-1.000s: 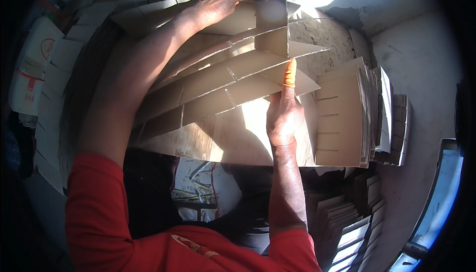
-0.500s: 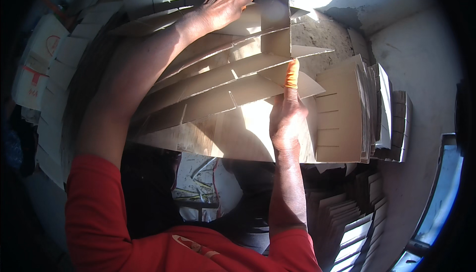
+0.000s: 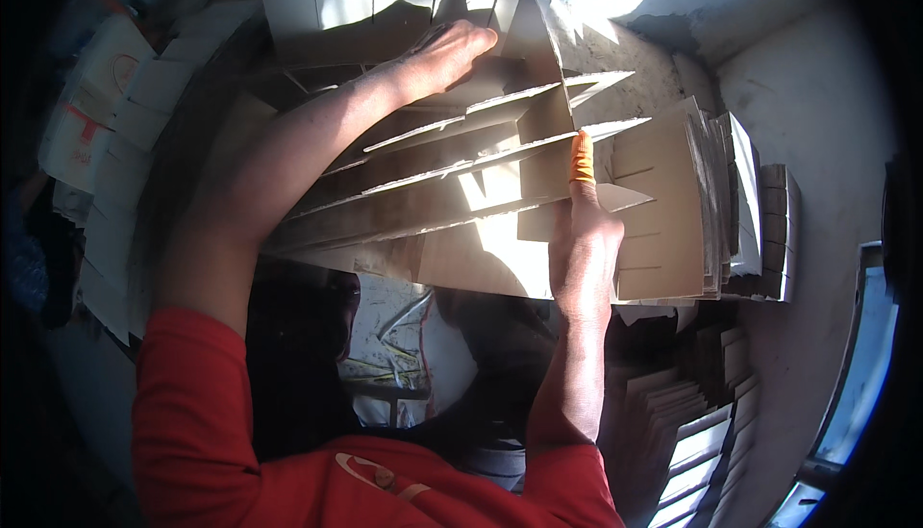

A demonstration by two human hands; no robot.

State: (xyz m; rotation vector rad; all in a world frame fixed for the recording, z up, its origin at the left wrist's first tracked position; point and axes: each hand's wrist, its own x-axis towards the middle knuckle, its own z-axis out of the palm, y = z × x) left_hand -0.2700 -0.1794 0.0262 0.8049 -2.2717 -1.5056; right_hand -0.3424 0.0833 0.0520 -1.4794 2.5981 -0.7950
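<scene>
Several long slotted cardboard strips stand on edge, fanned from left to right. A shorter cardboard cross strip runs across them near their right ends. My right hand, with an orange finger cover on one digit, is closed on the near end of that cross strip. Its other fingers are hidden behind the cardboard. Farther away, my left hand is closed at the far long strip, left of the cross strip; its fingertips are mostly hidden.
A row of stacked cardboard pieces stands at the far side. Upright slotted sheets lean to the right, with more stacks along the left. Below right are further cardboard pieces. Bright sunlight falls across the wooden board.
My left hand has come slightly nearer, and my right hand has shifted right and a little nearer. The cross strip has moved down and tilted, and the long strips have shifted with it.
</scene>
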